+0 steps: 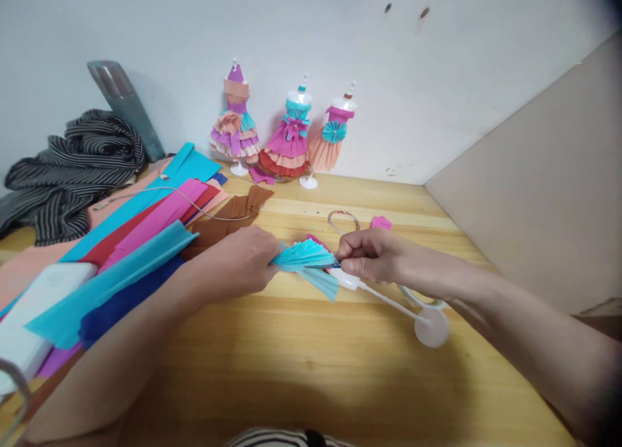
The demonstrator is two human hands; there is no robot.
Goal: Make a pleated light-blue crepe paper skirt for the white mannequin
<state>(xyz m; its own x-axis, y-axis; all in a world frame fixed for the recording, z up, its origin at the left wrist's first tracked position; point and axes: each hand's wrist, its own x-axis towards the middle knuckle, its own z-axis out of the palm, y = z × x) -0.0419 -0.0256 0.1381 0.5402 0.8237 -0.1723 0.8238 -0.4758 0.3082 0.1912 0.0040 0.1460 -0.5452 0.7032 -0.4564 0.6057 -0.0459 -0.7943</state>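
Pleated light-blue crepe paper [302, 256] is gathered in my left hand [253, 260], whose fingers are closed around its left end. My right hand [370, 256] is shut on a pair of small scissors [332, 265]. Only their thin dark blades show, lying against the blue paper; the handles are hidden in the fingers. A loose strip of the paper hangs below the blades. Under my right hand, a white mannequin stand [393, 302] lies on its side with its round base [431, 327] toward me. A bit of magenta paper [318, 241] shows behind the blue paper.
Several coloured crepe sheets [140, 230] and a white box-like device [53, 298] lie at left, near a striped cloth [82, 168] and a grey bottle [127, 107]. Three dressed mannequins [290, 133] stand by the wall. A tape ring [344, 221] and a pink scrap [381, 222] lie behind my right hand.
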